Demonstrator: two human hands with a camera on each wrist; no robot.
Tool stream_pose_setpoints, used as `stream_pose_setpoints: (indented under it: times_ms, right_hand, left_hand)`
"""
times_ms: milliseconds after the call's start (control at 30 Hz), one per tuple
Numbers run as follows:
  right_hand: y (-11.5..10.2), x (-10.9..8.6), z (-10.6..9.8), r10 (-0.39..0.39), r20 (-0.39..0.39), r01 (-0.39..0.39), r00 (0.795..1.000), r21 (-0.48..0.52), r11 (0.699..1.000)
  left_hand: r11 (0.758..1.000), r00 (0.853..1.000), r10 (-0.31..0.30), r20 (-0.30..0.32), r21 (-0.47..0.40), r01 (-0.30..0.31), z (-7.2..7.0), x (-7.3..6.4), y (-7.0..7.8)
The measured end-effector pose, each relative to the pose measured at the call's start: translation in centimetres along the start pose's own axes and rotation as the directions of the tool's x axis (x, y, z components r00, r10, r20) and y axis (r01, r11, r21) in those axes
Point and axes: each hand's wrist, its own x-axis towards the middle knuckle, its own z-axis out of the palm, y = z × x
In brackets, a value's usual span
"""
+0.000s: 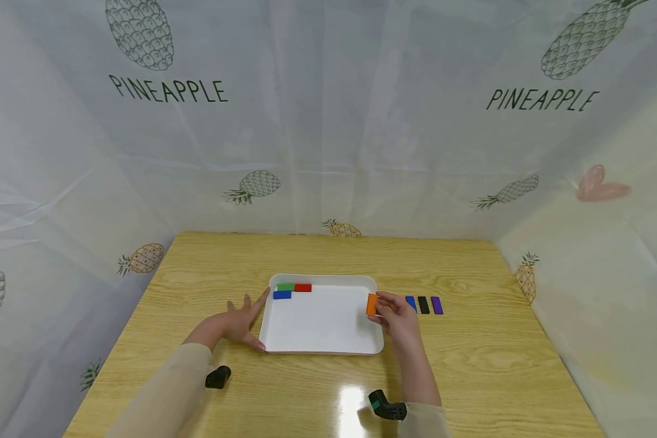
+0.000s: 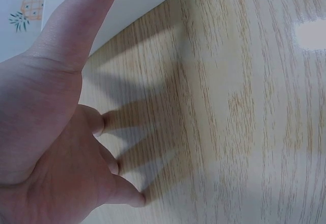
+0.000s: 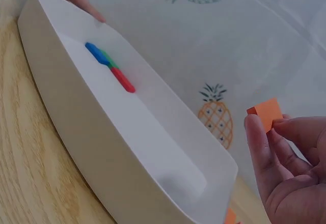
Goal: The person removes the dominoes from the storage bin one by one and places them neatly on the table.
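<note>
A white tray [image 1: 328, 322] lies on the table. Inside its far left corner, a green block [image 1: 286, 287] and a red block [image 1: 303, 288] lie end to end, with a blue block [image 1: 282, 295] against the green one's near side. My right hand [image 1: 398, 319] pinches an orange rectangular block [image 1: 371, 304] between thumb and fingers, raised at the tray's right rim; the right wrist view shows this orange block [image 3: 267, 114] up close. At the left rim, my left hand [image 1: 241, 320] rests with fingers spread and touches the tray's edge.
Right of the tray stand a blue block [image 1: 412, 303], a black block [image 1: 424, 305] and a purple block [image 1: 437, 305] in a row, partly hidden by my right hand. A pineapple-print curtain [image 1: 328, 121] surrounds the wooden table [image 1: 498, 365]. Black devices [image 1: 387, 406] sit by both wrists.
</note>
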Motion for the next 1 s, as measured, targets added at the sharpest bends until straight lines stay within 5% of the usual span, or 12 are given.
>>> stream_pose_setpoints:
  times_ms: [700, 1000]
  right_hand:
    - [1.1, -0.3, -5.7, -0.012, -0.104, -0.01, 0.995, -0.207, 0.978]
    - [1.7, 0.0, -7.0, -0.037, -0.151, -0.019, 0.988, -0.354, 0.935]
  left_hand:
    - [1.0, 1.0, -0.001, 0.002, 0.009, 0.001, -0.1, 0.0, 0.3]
    - [1.0, 1.0, -0.017, 0.01, 0.002, 0.017, 0.0, 0.2, 0.0]
